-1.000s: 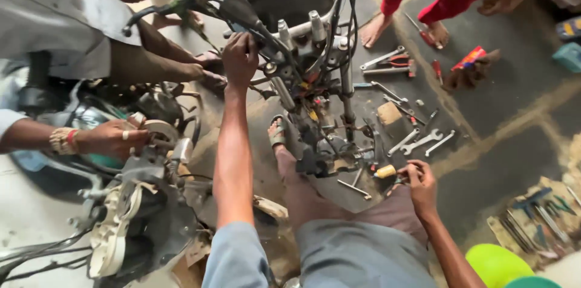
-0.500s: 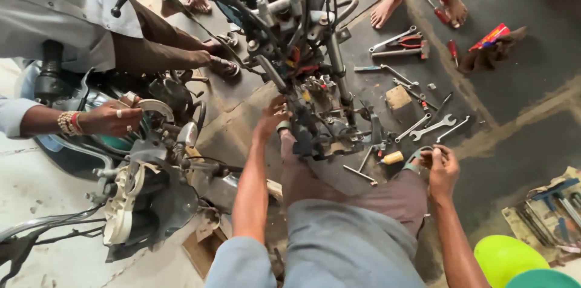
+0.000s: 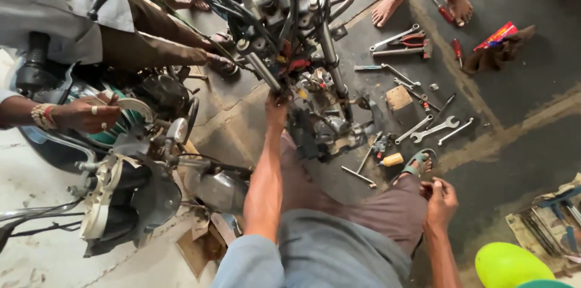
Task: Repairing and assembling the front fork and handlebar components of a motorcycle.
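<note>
A stripped motorcycle frame [image 3: 302, 34] with forks, cables and engine parts stands in front of me on the dark floor. My left hand [image 3: 277, 108] reaches forward with the arm straight and closes around a lower tube of that frame, just under a slanting fork tube [image 3: 261, 69]. My right hand [image 3: 440, 201] rests low by my right knee, close to my green sandal [image 3: 417, 163]. Its fingers are curled in, and I cannot see whether anything small lies in them. My grey-brown trousers [image 3: 363, 227] fill the bottom middle.
Another person's hand with rings and a bracelet [image 3: 91, 114] rests on a scooter [image 3: 130, 191] at left. Wrenches [image 3: 433, 129], a yellow-handled screwdriver [image 3: 392, 160], red pliers [image 3: 413, 40] and a wood block [image 3: 399, 97] lie right of the frame. Bare feet [image 3: 387, 8] stand at top; a tool tray [image 3: 548, 221] at right.
My left hand has slid from high on the frame down to a lower tube. My right hand has drawn back from the tools toward my knee. The view has shifted.
</note>
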